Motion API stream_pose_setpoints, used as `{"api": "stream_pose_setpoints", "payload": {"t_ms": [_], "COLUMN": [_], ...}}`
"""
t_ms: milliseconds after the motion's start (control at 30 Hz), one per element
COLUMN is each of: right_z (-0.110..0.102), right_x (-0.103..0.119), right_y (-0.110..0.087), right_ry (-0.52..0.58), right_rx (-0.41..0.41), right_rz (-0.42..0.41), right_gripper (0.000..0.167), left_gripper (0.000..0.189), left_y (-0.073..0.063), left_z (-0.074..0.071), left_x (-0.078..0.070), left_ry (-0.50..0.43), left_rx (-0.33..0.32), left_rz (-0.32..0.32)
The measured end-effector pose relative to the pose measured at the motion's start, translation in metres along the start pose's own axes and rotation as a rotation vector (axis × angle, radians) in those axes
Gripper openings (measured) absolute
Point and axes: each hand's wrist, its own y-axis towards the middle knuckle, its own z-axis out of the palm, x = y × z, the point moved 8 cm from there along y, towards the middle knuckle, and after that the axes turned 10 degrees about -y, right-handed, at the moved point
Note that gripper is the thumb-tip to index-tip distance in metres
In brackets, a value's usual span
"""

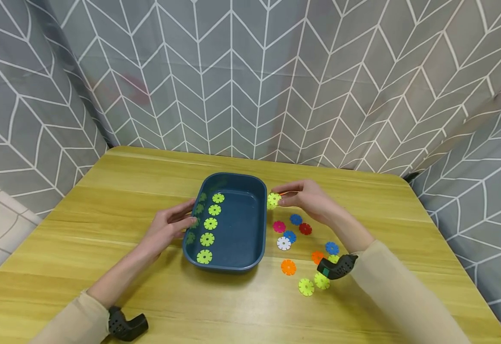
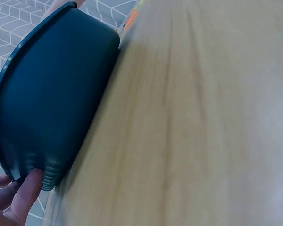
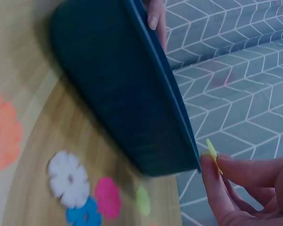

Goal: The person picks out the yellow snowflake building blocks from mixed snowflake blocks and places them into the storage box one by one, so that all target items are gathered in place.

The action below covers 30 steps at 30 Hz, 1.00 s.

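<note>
A dark blue plastic bin (image 1: 237,229) stands on the table. My left hand (image 1: 168,228) grips its left side, thumb at the rim and fingers against the outer wall. Several yellow-green notched discs (image 1: 210,223) lie in a column along the left of the bin's floor, mirrored in the wall. Beside the far right rim, my right hand (image 1: 308,200) pinches another yellow-green notched disc (image 1: 274,198) between thumb and forefinger. The right wrist view has this disc edge-on, apart from the rim. Below it, one more yellow-green disc (image 3: 143,201) lies on the tabletop.
Right of the bin, loose discs lie scattered: pink (image 1: 279,226), blue (image 1: 295,219), red (image 1: 305,229), white (image 1: 283,243), orange (image 1: 288,267) and yellow-green (image 1: 306,287). A grey patterned curtain (image 1: 250,81) hangs behind the wooden table (image 1: 156,291).
</note>
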Motion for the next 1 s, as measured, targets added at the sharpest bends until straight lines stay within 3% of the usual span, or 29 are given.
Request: {"api": "stream_pose_setpoints", "payload": {"t_ms": [100, 467, 1000], "right_z": [0.007, 0.029, 0.048], "right_x": [0.008, 0.031, 0.04], "right_y": [0.007, 0.031, 0.061], "right_ry": [0.026, -0.041, -0.05], "right_rx": [0.003, 0.003, 0.026], "right_rz": [-0.004, -0.044, -0.007], "right_gripper": [0.04, 0.034, 0.033], "left_gripper": [0.062, 0.062, 0.062], "left_y": [0.0, 0.0, 0.0], "left_z": [0.0, 0.0, 0.0], "left_x": [0.0, 0.0, 0.001], "left_ry": [0.002, -0.008, -0.009], "left_rx": [0.001, 0.003, 0.005], "left_rz": [-0.001, -0.001, 0.0]}}
